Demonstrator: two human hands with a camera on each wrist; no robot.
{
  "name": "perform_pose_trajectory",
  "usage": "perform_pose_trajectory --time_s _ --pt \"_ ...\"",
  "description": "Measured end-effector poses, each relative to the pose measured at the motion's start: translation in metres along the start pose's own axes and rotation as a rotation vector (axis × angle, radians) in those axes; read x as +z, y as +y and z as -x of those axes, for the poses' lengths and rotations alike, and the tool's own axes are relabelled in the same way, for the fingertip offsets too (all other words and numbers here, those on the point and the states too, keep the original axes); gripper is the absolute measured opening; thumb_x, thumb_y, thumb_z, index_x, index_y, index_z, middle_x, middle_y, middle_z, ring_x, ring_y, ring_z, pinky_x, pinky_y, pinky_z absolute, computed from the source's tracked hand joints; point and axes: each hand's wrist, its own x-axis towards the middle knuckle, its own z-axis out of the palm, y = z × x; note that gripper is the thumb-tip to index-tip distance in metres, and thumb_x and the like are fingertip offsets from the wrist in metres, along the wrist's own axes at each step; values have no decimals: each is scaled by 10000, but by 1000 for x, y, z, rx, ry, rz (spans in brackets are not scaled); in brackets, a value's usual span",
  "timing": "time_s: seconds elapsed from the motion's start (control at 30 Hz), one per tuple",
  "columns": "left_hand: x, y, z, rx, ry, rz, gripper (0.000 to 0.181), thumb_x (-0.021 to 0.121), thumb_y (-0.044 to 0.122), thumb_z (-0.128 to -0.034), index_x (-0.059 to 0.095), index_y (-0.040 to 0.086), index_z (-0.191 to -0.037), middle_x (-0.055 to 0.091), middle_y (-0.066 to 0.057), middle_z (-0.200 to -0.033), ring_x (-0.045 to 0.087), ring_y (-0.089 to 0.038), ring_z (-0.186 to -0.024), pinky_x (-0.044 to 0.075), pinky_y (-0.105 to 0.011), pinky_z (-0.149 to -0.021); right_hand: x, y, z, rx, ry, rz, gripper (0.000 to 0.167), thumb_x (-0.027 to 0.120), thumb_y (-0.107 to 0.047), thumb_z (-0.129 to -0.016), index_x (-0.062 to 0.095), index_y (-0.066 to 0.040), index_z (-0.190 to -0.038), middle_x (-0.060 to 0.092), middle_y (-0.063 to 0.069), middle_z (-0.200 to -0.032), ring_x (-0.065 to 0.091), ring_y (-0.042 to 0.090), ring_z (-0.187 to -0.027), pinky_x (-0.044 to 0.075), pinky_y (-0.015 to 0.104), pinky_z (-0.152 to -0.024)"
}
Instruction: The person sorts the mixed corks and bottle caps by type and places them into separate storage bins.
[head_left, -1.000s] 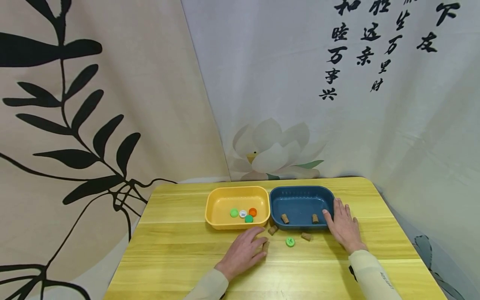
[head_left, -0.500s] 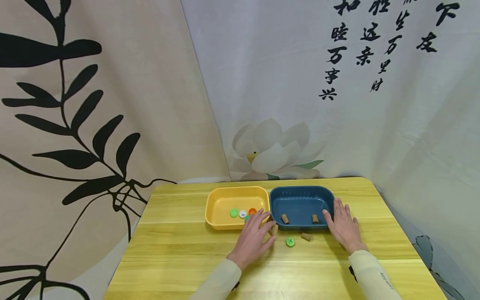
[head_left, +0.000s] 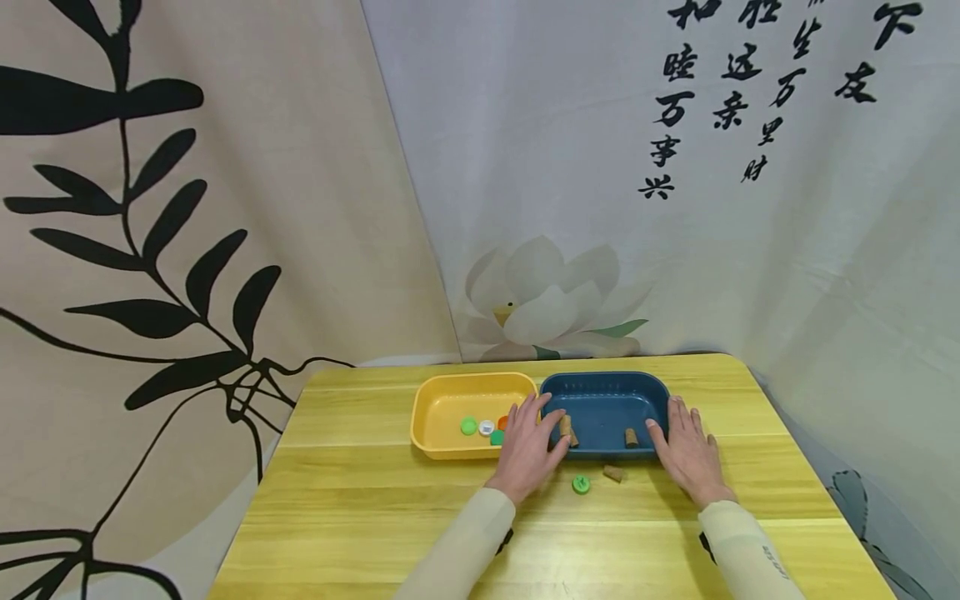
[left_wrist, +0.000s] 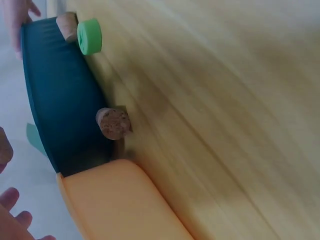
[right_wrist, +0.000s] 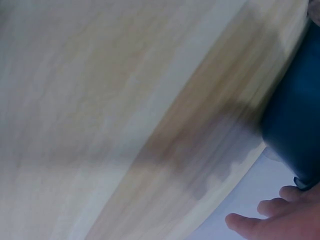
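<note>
My left hand (head_left: 525,450) is over the seam between the two trays, holding a cork (head_left: 566,423) by thumb and fingers above the left end of the blue tray (head_left: 603,378). Inside that tray lie two more corks, one just below the held one and one cork (head_left: 631,437) further right. My right hand (head_left: 692,458) rests at the blue tray's right end, fingers straight along its rim. In front of the trays are a green bottle cap (head_left: 581,484) and a cork (head_left: 613,473). Another cork (left_wrist: 113,123), hidden in the head view, shows in the left wrist view.
A yellow tray (head_left: 472,382) stands against the blue one's left side. Inside it are a light green cap (head_left: 468,427), a white cap (head_left: 487,427), and orange and darker green caps partly behind my left hand. The wooden table (head_left: 345,492) meets a fabric backdrop behind.
My left hand has moved right and away from me, carrying the cork from the table in front of the yellow tray to above the blue tray. My right hand has stayed in place.
</note>
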Motion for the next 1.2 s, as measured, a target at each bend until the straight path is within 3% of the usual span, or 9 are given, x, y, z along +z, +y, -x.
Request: perform_pose_trajectory --time_s 0.17,0.3,0.47,0.6,0.97,1.07,1.2 --pt "6 4 -15 -43 -15 -42 383 680 458 -992 711 241 -1306 502 -58 -1536 408 -334 -1470 327 -610 -1173 -1 -1 0 2 -2 0 850 292 -561 -1099 68 67 -1627 93 315 -1677 96 566 -1510 112 818 -1099" --pt "10 8 -24 -89 -63 -59 382 685 460 -988 714 240 -1299 488 -55 -1549 380 -329 -1487 306 -628 -1177 -1 0 0 5 -2 -2 851 297 -562 -1099 70 65 -1628 95 314 -1677 97 565 -1511 113 817 -1099" --pt "15 12 -32 -151 -123 -91 392 697 470 -977 728 232 -1286 472 -62 -1561 348 -336 -1498 280 -656 -1178 -1 0 0 2 -2 1 878 257 -604 -1088 62 59 -1630 92 309 -1680 96 563 -1512 115 818 -1097" --pt "20 12 -37 -178 -135 -132 395 697 475 -975 740 220 -1274 487 -62 -1550 360 -335 -1489 296 -661 -1168 0 1 0 -1 -3 3 883 241 -612 -1086 57 59 -1630 83 308 -1682 91 563 -1513 111 819 -1096" --pt "23 6 -42 -189 -231 -220 434 691 497 -973 734 217 -1303 488 -58 -1558 367 -337 -1486 325 -651 -1156 1 1 0 -1 -6 0 885 246 -614 -1086 52 55 -1631 82 304 -1684 85 559 -1516 107 817 -1100" --pt "23 2 -40 -189 -249 -198 513 669 510 -985 668 207 -1398 461 -76 -1581 355 -346 -1495 313 -665 -1156 1 1 0 1 -3 -1 884 247 -613 -1086 51 54 -1632 84 303 -1684 85 556 -1517 103 816 -1101" --pt "21 -4 -35 -183 -224 -127 605 650 504 -997 561 185 -1503 429 -105 -1602 355 -363 -1497 304 -688 -1148 0 1 -1 1 -5 -3 877 260 -603 -1089 49 52 -1632 81 303 -1684 80 554 -1519 97 814 -1104"
